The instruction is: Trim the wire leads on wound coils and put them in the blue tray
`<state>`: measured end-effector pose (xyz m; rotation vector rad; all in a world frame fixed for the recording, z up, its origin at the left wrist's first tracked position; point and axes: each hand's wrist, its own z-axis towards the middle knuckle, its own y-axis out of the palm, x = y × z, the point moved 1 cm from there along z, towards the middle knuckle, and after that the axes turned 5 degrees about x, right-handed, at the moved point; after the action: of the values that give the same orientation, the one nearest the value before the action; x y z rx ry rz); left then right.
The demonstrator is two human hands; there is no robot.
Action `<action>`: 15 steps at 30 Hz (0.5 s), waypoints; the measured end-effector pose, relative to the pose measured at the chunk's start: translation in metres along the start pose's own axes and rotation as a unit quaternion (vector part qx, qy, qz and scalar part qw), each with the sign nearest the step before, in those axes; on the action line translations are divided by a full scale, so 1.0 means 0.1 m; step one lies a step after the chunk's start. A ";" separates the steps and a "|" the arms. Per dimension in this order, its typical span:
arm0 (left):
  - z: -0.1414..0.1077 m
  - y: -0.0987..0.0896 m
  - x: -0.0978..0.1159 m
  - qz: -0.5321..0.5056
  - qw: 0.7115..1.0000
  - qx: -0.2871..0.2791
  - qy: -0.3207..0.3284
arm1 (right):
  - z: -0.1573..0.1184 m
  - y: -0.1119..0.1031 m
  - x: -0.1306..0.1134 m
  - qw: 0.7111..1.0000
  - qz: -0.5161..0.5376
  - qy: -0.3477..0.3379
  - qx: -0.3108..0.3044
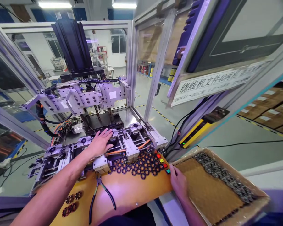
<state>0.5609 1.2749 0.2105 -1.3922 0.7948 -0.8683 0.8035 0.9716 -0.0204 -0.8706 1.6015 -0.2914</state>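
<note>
My left hand [101,143] is stretched out over the winding machine's front fixture row, palm down and fingers spread. Its fingertips lie at a round metal-topped holder [113,134], and nothing shows in its grasp. At the right edge of the orange work board [129,188], my right hand [180,182] is beside the green button [168,171]. Whether it presses the button cannot be made out, and most of its fingers are hidden. Many small black ring cores [141,164] lie between the fixtures and the buttons. Pliers [99,182] with dark handles rest on the board, jaws pointing away.
Several copper-wound rings [72,201] lie at the board's left. A cardboard box [209,188] with rows of dark ring parts stands at right. Above are the machine's metal head [89,97] and a screen [250,31]. A yellow sensor bar [195,131] stands upright at right.
</note>
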 end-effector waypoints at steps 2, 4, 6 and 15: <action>-0.02 -0.01 -0.02 -0.005 1.000 0.016 -0.005 | 0.00 0.01 0.01 1.000 0.014 -0.004 0.001; -0.05 -0.05 -0.04 -0.012 0.999 0.036 -0.009 | 0.00 0.02 0.03 1.000 0.030 -0.004 0.001; -0.12 -0.11 -0.04 -0.022 0.998 0.063 -0.013 | 0.00 0.01 0.04 0.999 0.048 -0.003 0.002; -1.64 -0.35 -0.07 -0.106 0.944 0.280 -0.137 | -0.04 -0.24 -0.08 0.994 0.106 0.015 -0.018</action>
<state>0.4124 1.2030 0.2397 -1.0610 0.1570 -0.9460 0.8080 0.9594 0.0013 -0.7186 1.7161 -0.1257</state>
